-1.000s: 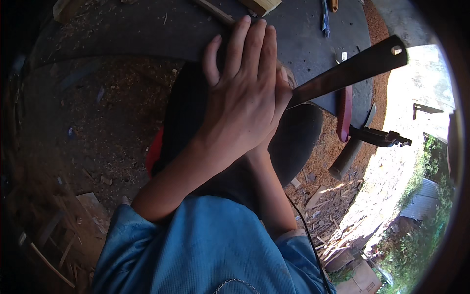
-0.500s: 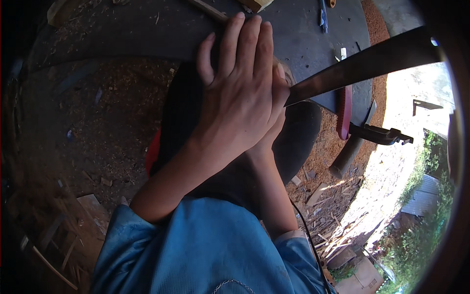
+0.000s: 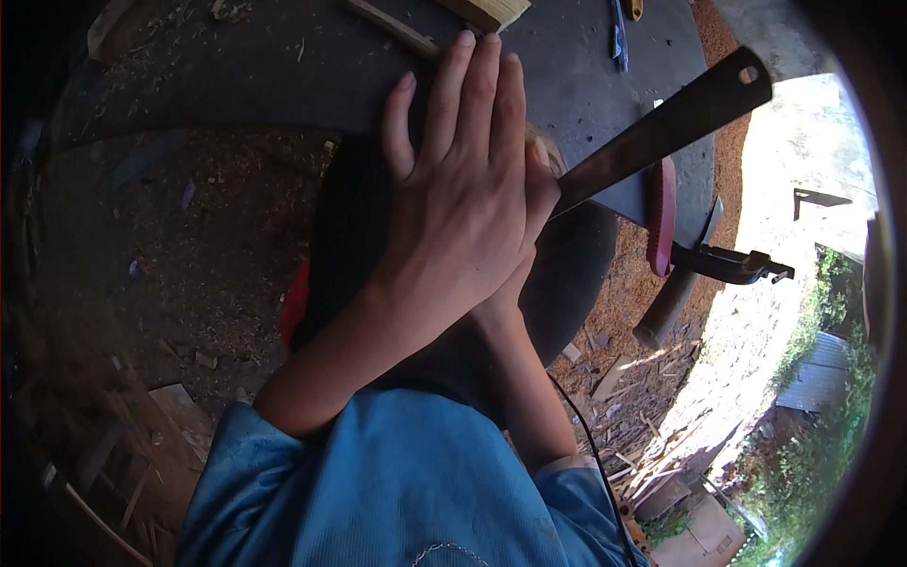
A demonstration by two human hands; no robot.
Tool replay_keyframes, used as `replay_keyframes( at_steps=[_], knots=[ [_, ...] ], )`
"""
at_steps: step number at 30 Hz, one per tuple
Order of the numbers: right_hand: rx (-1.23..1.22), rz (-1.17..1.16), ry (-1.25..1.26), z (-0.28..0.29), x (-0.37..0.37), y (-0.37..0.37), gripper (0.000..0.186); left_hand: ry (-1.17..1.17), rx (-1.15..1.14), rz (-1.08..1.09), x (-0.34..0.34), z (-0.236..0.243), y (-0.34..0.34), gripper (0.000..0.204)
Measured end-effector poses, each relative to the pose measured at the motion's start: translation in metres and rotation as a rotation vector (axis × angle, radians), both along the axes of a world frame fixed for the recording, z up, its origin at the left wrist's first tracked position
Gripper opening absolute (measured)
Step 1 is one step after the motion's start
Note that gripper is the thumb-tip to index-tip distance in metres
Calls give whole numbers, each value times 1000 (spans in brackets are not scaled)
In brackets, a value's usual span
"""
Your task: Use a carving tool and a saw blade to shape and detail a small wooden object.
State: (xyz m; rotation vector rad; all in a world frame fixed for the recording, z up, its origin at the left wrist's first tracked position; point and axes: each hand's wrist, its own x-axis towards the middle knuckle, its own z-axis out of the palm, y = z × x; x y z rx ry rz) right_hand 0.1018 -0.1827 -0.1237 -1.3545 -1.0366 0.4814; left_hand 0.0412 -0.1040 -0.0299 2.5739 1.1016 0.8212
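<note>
My left hand lies on top, its back toward me, with the fingers stretched out toward the dark round tabletop. Beneath it is my right hand; only the part near the wrist shows, and its fingers are hidden. From the right side of the overlapped hands a hand saw sticks out, its dark blade slanting up and right to an end with a hole. The saw's handle is covered, and my right hand appears closed on it. Just past my left fingertips lie a wood block and a thin stick.
At the table's right edge are a red curved handle, a black clamp-like tool and a dark cylindrical handle. A slim blue tool lies at the far right. Wood scraps and shavings cover the ground; a cable hangs beside my right arm.
The saw blade has swung, its holed end moving left and slightly up in the picture, so it looks shorter. My hands stay overlapped in nearly the same place.
</note>
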Motion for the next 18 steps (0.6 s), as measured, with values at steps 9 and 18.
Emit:
replay_keyframes(
  at_steps=[9, 18],
  knots=[
    [4, -42, 77, -13, 3, -4, 48, 54, -8, -19, -2, 2, 1, 65],
    [-145, -7, 131, 7, 1, -9, 46, 30, 48, -13, -3, 3, 4, 68]
  ],
)
